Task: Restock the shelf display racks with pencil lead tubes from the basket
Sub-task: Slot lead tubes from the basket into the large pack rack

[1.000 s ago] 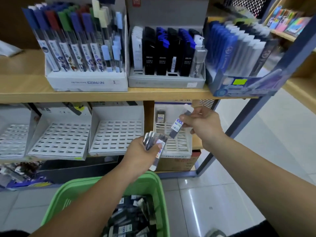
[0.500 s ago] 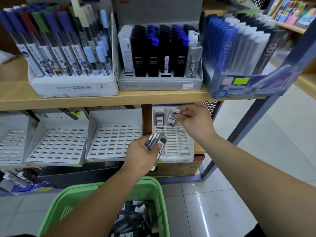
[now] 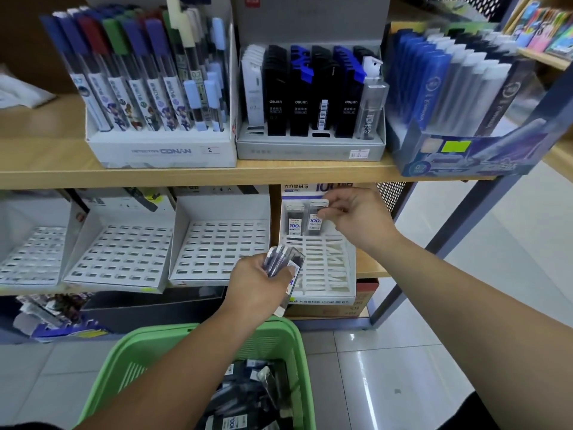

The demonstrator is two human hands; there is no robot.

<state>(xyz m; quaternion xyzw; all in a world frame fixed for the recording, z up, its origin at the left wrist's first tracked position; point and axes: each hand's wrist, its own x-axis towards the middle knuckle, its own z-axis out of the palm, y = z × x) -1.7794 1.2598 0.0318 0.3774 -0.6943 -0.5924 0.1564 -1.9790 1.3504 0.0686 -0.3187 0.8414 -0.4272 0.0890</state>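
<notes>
Two pencil lead tubes, flat smoky-clear cases with white labels reading "100" in blue, stand upright side by side in the back row of a white slotted display rack (image 3: 328, 268) on the lower shelf, caps up. The right hand (image 3: 353, 214) pinches the top of the right tube (image 3: 313, 223); the left tube (image 3: 294, 220) stands free. The left hand (image 3: 257, 283) grips a bundle of tubes (image 3: 283, 259), pointing up toward the shelf, above a green basket (image 3: 148, 342).
</notes>
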